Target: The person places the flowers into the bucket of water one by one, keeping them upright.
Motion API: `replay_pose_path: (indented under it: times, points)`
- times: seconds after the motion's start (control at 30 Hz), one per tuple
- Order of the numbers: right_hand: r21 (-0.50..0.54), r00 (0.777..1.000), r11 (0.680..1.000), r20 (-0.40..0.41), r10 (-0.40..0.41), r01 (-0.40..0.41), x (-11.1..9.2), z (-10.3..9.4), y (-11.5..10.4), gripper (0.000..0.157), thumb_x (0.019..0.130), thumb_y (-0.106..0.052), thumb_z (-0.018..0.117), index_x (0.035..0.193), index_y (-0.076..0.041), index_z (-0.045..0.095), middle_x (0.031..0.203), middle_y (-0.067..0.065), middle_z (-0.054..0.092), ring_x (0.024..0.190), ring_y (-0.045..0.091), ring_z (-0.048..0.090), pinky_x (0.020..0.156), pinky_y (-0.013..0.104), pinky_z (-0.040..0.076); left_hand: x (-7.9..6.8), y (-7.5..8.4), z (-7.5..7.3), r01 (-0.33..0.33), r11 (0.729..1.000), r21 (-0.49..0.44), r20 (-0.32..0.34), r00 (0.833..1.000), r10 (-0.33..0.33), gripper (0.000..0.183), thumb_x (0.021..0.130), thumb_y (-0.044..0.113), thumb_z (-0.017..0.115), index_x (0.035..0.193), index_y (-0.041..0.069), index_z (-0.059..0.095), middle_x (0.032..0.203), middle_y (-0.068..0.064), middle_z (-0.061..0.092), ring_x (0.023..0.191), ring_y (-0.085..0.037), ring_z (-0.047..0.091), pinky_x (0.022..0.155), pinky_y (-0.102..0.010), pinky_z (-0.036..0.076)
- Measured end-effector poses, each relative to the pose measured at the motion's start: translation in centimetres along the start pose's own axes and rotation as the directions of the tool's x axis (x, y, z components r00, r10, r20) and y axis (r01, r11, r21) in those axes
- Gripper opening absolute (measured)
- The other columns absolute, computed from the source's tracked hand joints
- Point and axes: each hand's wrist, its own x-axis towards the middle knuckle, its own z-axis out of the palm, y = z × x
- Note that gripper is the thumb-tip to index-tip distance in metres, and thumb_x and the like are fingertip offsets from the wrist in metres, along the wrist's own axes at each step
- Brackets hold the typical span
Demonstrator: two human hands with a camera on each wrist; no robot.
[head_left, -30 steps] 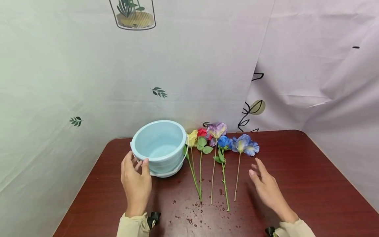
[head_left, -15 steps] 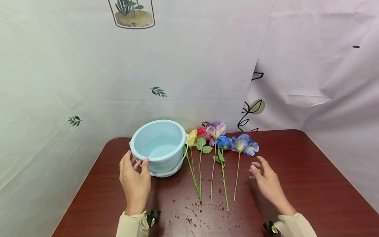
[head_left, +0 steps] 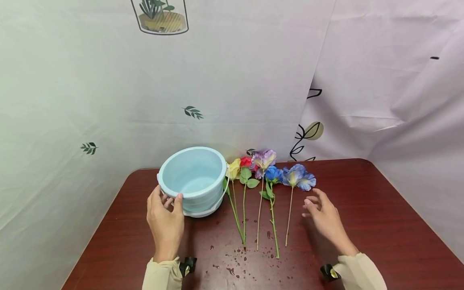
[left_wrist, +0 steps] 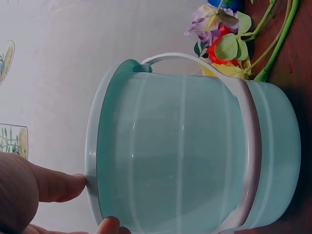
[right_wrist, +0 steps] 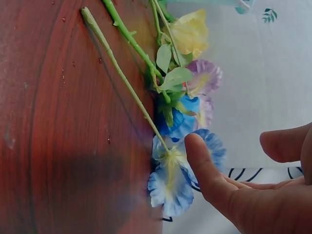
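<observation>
Left hand: (head_left: pixel 166 223) fingers part-bent at the near left of the bucket rim, thumb tip on the rim and other fingertips just under it on the outer wall; how firm the hold is, cannot tell
Right hand: (head_left: pixel 327 220) half open, fingers loosely bent, nothing held, just beside the pale blue flower; some of its fingers are hidden behind the others
Bucket: (head_left: pixel 193 181) light blue, upright on the left half of the desk, left of the flowers
Bucket handle: (left_wrist: pixel 251 146) swung down across the outer wall, its lower end cut off in the left wrist view
Flowers: in a row, heads away from the person; yellow flower (head_left: pixel 234 168), red flower (head_left: pixel 246 162), purple flower (head_left: pixel 264 160), blue flower (head_left: pixel 273 174), pale blue flower (head_left: pixel 298 177)
Hard to make out: red petals partly covered by the purple ones; stems under the yellow and red heads overlap
Desk: (head_left: pixel 348 193) dark red-brown, with drops (head_left: pixel 230 270) near the stem ends
Backdrop: (head_left: pixel 119 72) pale cloth with a leaf print (head_left: pixel 193 112) and a jar drawing (head_left: pixel 163 20), the jar's top cut off
Sleeves: (head_left: pixel 162 276) cream, running out of the frame, a black band at each wrist
</observation>
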Motion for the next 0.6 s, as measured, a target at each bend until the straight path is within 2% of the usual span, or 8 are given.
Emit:
replay_pose_path:
  times: [0.13, 0.43, 0.53, 0.6]
  points:
    - [-0.004, 1.000, 1.000, 0.006, 0.002, -0.002, 0.4, 0.1, 0.1, 0.052, 0.101, -0.011, 0.049, 0.144, 0.007, 0.028, 0.123, 0.032, 0.056, 0.095, 0.036, 0.066, 0.070, 0.028, 0.060, 0.0, -0.1, 0.1, 0.007, 1.000, 0.009, 0.005, 1.000, -0.007, 0.056, 0.085, 0.001, 0.071, 0.135, -0.008, 0.047, 0.125, -0.022, 0.051, 0.098, -0.030, 0.066, 0.082, -0.027, 0.055]
    - [-0.036, 0.999, 0.999, 0.042, 0.004, -0.002, 1.1, 0.2, 0.2, 0.052, 0.100, -0.009, 0.051, 0.143, 0.008, 0.030, 0.121, 0.031, 0.056, 0.089, 0.035, 0.068, 0.069, 0.031, 0.060, 0.0, -0.2, 0.1, 0.007, 1.000, 0.027, 0.009, 1.000, -0.008, 0.056, 0.085, 0.002, 0.072, 0.135, -0.007, 0.048, 0.122, -0.021, 0.053, 0.095, -0.029, 0.067, 0.079, -0.020, 0.055]
    - [-0.049, 0.999, 0.999, 0.049, 0.000, 0.002, 1.3, 0.3, 0.3, 0.051, 0.100, -0.009, 0.052, 0.143, 0.008, 0.031, 0.120, 0.031, 0.057, 0.086, 0.033, 0.069, 0.069, 0.033, 0.060, 0.1, -0.2, 0.1, 0.010, 0.999, 0.036, 0.012, 1.000, -0.011, 0.056, 0.085, 0.003, 0.072, 0.135, -0.007, 0.048, 0.122, -0.022, 0.054, 0.095, -0.028, 0.067, 0.078, -0.013, 0.053]
    - [-0.060, 0.999, 0.998, 0.052, 0.000, 0.003, 1.5, 0.4, 0.4, 0.050, 0.100, -0.009, 0.052, 0.142, 0.009, 0.032, 0.119, 0.031, 0.057, 0.083, 0.031, 0.069, 0.069, 0.033, 0.060, 0.1, -0.2, 0.0, 0.014, 0.999, 0.035, 0.015, 1.000, -0.014, 0.056, 0.085, 0.002, 0.072, 0.134, -0.008, 0.048, 0.121, -0.022, 0.054, 0.095, -0.029, 0.067, 0.076, -0.004, 0.049]
